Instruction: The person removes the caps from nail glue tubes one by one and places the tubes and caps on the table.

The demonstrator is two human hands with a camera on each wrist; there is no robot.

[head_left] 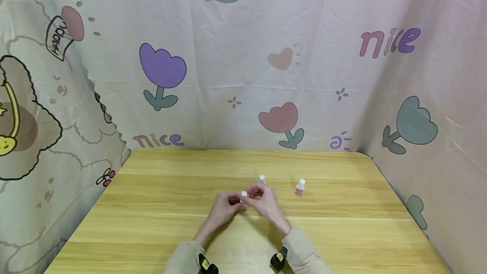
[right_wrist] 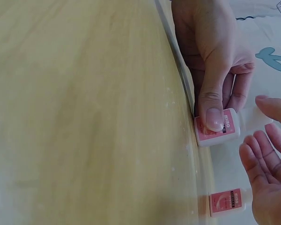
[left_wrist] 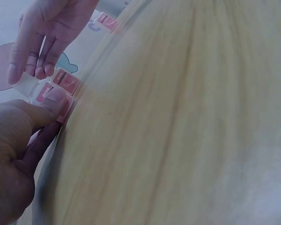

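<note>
Near the middle of the table, my left hand [head_left: 222, 207] grips a small white bottle with a pink label [right_wrist: 205, 134] by its body, thumb across the label. The bottle is upright on the wood. My right hand [head_left: 267, 201] is at its white cap [right_wrist: 253, 118], with thumb and forefinger on opposite sides. A second bottle of the same kind [left_wrist: 65, 81] stands just behind; in the head view the right hand hides all but its top. Farther right is a third such bottle [head_left: 300, 187], upright and touched by neither hand.
The light wooden table [head_left: 160, 181] reaches back to a printed cloth [head_left: 228, 117], which also hangs along both sides. Dark wrist cameras sit on both sleeves, one of them the right wrist camera [head_left: 279, 260].
</note>
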